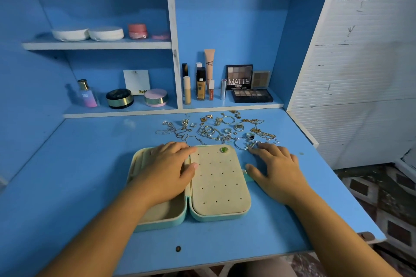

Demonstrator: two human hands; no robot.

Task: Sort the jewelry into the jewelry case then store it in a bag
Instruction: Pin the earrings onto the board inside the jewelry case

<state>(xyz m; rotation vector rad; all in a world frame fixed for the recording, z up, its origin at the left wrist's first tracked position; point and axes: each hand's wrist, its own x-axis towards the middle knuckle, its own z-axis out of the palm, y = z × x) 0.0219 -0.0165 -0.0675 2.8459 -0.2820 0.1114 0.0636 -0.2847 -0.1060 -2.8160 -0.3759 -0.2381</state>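
A mint-green jewelry case (pixel 216 215) lies open on the blue desk, its beige lining showing. The right half is a pad with rows of small holes, and a green earring (pixel 224 150) is stuck in its top right corner. My left hand (pixel 167 171) rests flat over the left half and the hinge, fingers relaxed. My right hand (pixel 278 168) lies on the desk just right of the case, its fingertips touching the near edge of a pile of jewelry (pixel 216 129). The pile holds several rings, hoops and gold and silver chains behind the case.
Behind the desk, a low shelf holds makeup bottles (pixel 201 84), eyeshadow palettes (pixel 252 95), powder jars (pixel 119 98) and a perfume bottle (pixel 86 94). A higher shelf carries white compacts (pixel 105 33) and pink jars. A white slatted panel (pixel 360 51) stands at the right. No bag is in view.
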